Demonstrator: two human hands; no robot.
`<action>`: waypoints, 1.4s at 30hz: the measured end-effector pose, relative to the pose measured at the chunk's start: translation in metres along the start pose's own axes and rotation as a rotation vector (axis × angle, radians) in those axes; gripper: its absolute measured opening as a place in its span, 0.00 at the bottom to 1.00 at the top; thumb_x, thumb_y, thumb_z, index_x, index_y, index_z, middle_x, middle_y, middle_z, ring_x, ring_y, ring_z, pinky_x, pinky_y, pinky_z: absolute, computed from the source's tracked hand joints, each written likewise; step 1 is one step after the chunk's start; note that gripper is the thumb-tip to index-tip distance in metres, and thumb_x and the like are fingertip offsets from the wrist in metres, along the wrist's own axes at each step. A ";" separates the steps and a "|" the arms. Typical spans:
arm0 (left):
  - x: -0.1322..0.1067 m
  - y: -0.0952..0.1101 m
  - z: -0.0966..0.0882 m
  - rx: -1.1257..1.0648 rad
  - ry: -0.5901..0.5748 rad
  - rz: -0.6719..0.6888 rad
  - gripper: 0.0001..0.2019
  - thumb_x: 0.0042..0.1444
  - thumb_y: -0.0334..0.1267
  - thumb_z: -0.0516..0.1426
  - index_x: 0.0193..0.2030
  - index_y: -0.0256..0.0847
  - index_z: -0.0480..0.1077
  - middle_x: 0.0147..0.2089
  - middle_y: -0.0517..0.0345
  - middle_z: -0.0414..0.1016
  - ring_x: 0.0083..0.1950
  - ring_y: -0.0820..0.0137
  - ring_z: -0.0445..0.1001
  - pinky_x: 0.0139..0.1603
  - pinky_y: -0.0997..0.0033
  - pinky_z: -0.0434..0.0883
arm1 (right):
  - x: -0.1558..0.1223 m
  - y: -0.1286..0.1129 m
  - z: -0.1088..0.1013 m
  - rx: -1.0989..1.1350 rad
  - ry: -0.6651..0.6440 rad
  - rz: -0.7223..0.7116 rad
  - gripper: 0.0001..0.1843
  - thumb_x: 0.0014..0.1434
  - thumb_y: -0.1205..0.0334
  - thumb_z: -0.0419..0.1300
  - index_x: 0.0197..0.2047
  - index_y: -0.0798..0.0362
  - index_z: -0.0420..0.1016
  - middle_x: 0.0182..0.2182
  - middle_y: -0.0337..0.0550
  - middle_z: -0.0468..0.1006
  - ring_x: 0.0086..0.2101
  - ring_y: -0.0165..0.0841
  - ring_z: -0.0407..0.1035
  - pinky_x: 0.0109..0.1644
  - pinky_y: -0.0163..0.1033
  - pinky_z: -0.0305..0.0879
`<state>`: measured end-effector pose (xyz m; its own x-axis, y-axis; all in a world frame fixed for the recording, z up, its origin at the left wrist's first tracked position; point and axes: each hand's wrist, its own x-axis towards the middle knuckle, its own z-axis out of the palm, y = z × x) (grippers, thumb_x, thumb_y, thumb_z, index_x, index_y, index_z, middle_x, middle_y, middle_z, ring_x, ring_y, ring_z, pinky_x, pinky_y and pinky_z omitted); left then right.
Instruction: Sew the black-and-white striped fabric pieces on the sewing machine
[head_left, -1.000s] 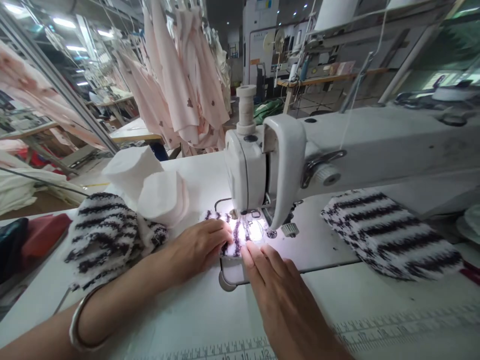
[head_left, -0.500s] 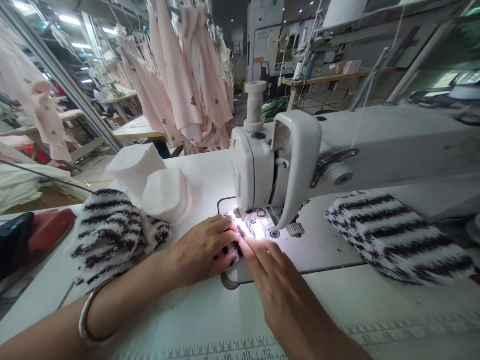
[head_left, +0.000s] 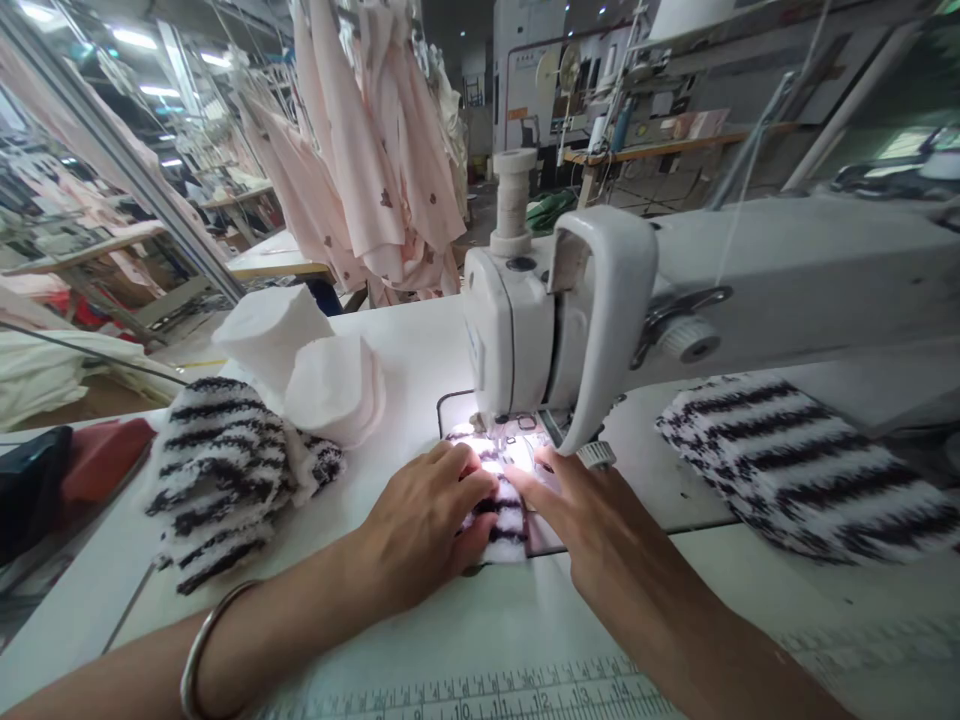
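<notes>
Both hands have slid closer to the needle since a moment ago, and more of the small striped piece [head_left: 501,515] now shows between them. I see my left hand [head_left: 427,520] lying flat on the left side of that fuzzy black and white piece, fingers loosely curved and close together, pressing it down on the tabletop [head_left: 420,640]. My right hand [head_left: 592,520] rests on the right side of the piece, fingers stretched forward and a little spread, tips just beside the lit spot under the sewing machine [head_left: 555,330]. Neither hand is closed around anything; they just push down on the cloth. The striped piece sits right below the machine's head, with its far end in the bright light. A metal bangle [head_left: 202,650] is on my left wrist. To the left, a heap of the same striped cloth [head_left: 217,470] lies on the tabletop, with white round pads [head_left: 330,385] touching its far side. Another striped stack [head_left: 795,460] lies well apart on the right. A printed ruler [head_left: 510,700] runs along the near edge. Pink clothes [head_left: 360,150] hang behind.
</notes>
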<state>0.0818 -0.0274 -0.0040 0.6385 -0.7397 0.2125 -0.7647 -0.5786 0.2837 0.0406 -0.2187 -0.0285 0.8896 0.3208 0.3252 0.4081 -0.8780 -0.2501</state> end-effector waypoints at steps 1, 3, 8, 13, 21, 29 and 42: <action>0.001 0.002 0.001 0.019 0.005 -0.014 0.07 0.57 0.32 0.52 0.42 0.36 0.67 0.40 0.50 0.67 0.41 0.63 0.66 0.38 0.60 0.71 | -0.001 0.001 -0.001 -0.008 0.002 -0.004 0.31 0.51 0.82 0.40 0.51 0.49 0.69 0.44 0.47 0.69 0.37 0.36 0.64 0.35 0.45 0.68; 0.002 0.003 0.001 0.031 0.003 -0.017 0.07 0.57 0.31 0.52 0.42 0.35 0.67 0.41 0.48 0.67 0.42 0.62 0.66 0.39 0.59 0.71 | -0.007 0.003 -0.004 -0.030 0.029 -0.003 0.31 0.49 0.83 0.40 0.49 0.51 0.69 0.46 0.49 0.67 0.38 0.37 0.63 0.37 0.45 0.69; -0.004 0.005 -0.003 -0.058 0.001 0.065 0.07 0.61 0.29 0.49 0.43 0.38 0.66 0.44 0.53 0.70 0.45 0.68 0.69 0.45 0.64 0.71 | -0.035 0.000 -0.004 0.036 0.076 0.028 0.36 0.47 0.86 0.40 0.56 0.52 0.61 0.49 0.50 0.63 0.48 0.38 0.59 0.47 0.46 0.68; -0.014 0.008 -0.004 -0.079 0.047 0.104 0.07 0.60 0.33 0.53 0.44 0.39 0.68 0.46 0.51 0.71 0.46 0.67 0.70 0.46 0.65 0.71 | -0.055 -0.019 0.002 0.052 0.137 0.094 0.37 0.47 0.85 0.39 0.57 0.51 0.62 0.49 0.49 0.63 0.49 0.38 0.59 0.48 0.48 0.68; -0.017 0.012 0.001 -0.053 0.014 0.101 0.08 0.61 0.31 0.51 0.44 0.41 0.69 0.48 0.51 0.70 0.47 0.67 0.70 0.48 0.61 0.70 | -0.052 -0.035 0.009 -0.140 0.137 0.041 0.36 0.47 0.83 0.41 0.56 0.51 0.65 0.48 0.51 0.66 0.49 0.41 0.62 0.41 0.44 0.70; -0.003 0.002 0.005 -0.018 0.024 0.087 0.09 0.62 0.31 0.50 0.46 0.40 0.67 0.47 0.51 0.70 0.47 0.66 0.69 0.46 0.61 0.71 | -0.025 -0.024 0.006 -0.114 0.101 0.051 0.29 0.49 0.81 0.43 0.51 0.54 0.69 0.44 0.50 0.68 0.46 0.42 0.63 0.41 0.47 0.68; 0.011 -0.028 0.006 0.191 0.186 0.211 0.11 0.58 0.27 0.51 0.48 0.39 0.61 0.37 0.55 0.68 0.36 0.69 0.67 0.35 0.69 0.71 | -0.013 -0.017 0.004 -0.076 0.019 0.101 0.31 0.53 0.80 0.40 0.54 0.51 0.68 0.43 0.50 0.68 0.42 0.40 0.64 0.38 0.47 0.65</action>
<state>0.1096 -0.0211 -0.0157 0.4563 -0.7848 0.4194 -0.8728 -0.4866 0.0391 0.0227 -0.2067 -0.0327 0.9210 0.2236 0.3190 0.2995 -0.9300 -0.2129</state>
